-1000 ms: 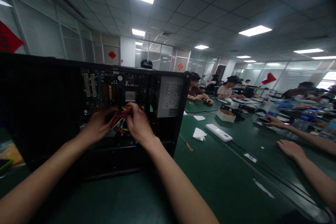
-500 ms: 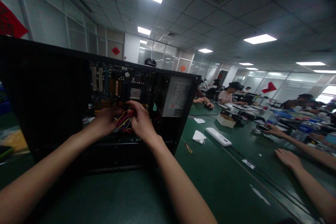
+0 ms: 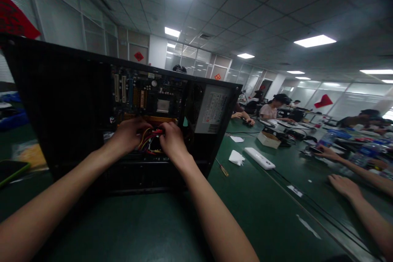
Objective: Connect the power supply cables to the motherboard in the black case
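An open black computer case [image 3: 70, 102] stands on the green table [image 3: 144, 225], its inside facing me. A motherboard [image 3: 141, 96] with a square metal chip [image 3: 163, 106] shows in its upper middle, and a power supply [image 3: 213, 108] sits at the right. Both my hands reach into the case below the chip. My left hand [image 3: 130, 133] is closed on the left side of a bundle of coloured power cables [image 3: 149, 139]. My right hand [image 3: 172, 137] pinches the red cables at the bundle's right end. The fingertips and the cable ends are partly hidden.
Right of the case lie a screwdriver [image 3: 223, 169], a crumpled tissue [image 3: 236, 157], a white power strip [image 3: 259, 158] and a small open box [image 3: 269, 139]. A co-worker's hands [image 3: 345, 186] rest at the far right. At left lies a green-edged phone [image 3: 12, 170].
My hands have moved slightly apart, and the cables between them are spread into a wider loop. The whole view has shifted a little, with the case now further right.
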{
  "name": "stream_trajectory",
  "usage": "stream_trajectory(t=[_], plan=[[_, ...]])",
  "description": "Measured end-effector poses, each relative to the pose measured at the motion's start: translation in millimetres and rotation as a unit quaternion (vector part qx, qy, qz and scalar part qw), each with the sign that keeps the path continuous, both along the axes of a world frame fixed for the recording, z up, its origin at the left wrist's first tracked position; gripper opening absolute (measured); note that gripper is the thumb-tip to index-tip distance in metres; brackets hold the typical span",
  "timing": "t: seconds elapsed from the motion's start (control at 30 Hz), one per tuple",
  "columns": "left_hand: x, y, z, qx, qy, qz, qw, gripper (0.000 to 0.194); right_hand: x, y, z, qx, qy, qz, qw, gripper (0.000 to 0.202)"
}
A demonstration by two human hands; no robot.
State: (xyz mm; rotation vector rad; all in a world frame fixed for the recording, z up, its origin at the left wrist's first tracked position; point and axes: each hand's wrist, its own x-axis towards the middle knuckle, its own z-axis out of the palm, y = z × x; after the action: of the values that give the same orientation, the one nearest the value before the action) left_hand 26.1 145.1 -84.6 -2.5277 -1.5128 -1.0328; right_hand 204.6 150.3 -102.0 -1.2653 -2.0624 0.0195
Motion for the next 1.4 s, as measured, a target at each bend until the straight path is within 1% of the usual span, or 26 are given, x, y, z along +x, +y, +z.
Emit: stream_trajectory(t=[0.07,0.13,0.23,0.3,0.37,0.43,0.53,0.63,0.77,0.87,1.0,1.07,1.27,1.4], plan=[[0,4,-1.3,0.003,0.011,0.010,1.000,0.033,0,-2,-1.5,-0.031,-0.052,-0.033,0.998,0.029],[-1,10,-1.8,0.003,0.043,-0.003,0.999,0.031,0,-5,-1.3,-0.060,-0.090,-0.056,0.993,0.027],[-3,18,-0.3,-0.004,0.114,-0.045,0.992,0.029,0,-8,2.1,-0.070,-0.102,-0.069,0.990,0.028],[-3,22,1.5,-0.013,0.159,-0.056,0.986,0.030,-1,-9,4.5,-0.065,-0.099,-0.070,0.991,0.029],[-3,23,3.0,-0.024,0.191,-0.050,0.980,0.032,-2,-9,5.3,-0.065,-0.099,-0.068,0.991,0.030],[-1,23,3.8,-0.037,0.203,-0.038,0.978,0.031,-2,-8,4.5,-0.068,-0.101,-0.063,0.991,0.029],[0,22,3.7,-0.048,0.207,0.000,0.977,0.027,-3,-6,2.4,-0.071,-0.101,-0.056,0.991,0.028],[1,23,2.3,-0.047,0.234,0.023,0.971,0.024,-3,-5,1.6,-0.075,-0.105,-0.051,0.990,0.028],[0,27,0.3,-0.033,0.268,0.026,0.963,0.021,-2,-4,1.5,-0.079,-0.104,-0.046,0.990,0.028],[2,28,1.1,-0.024,0.284,0.016,0.958,0.022,-2,-4,0.9,-0.078,-0.104,-0.043,0.991,0.029],[6,27,3.7,-0.012,0.337,0.003,0.942,0.021,-1,-5,0.5,-0.077,-0.109,-0.036,0.990,0.029],[6,27,3.4,-0.010,0.345,0.005,0.938,0.020,-1,-5,0.8,-0.078,-0.106,-0.038,0.991,0.029],[3,30,-1.8,-0.020,0.314,0.026,0.949,0.018,-2,-5,1.5,-0.087,-0.110,-0.035,0.990,0.028],[4,28,1.1,-0.041,0.300,0.046,0.952,0.020,-3,-4,0.4,-0.084,-0.101,-0.034,0.991,0.028]])
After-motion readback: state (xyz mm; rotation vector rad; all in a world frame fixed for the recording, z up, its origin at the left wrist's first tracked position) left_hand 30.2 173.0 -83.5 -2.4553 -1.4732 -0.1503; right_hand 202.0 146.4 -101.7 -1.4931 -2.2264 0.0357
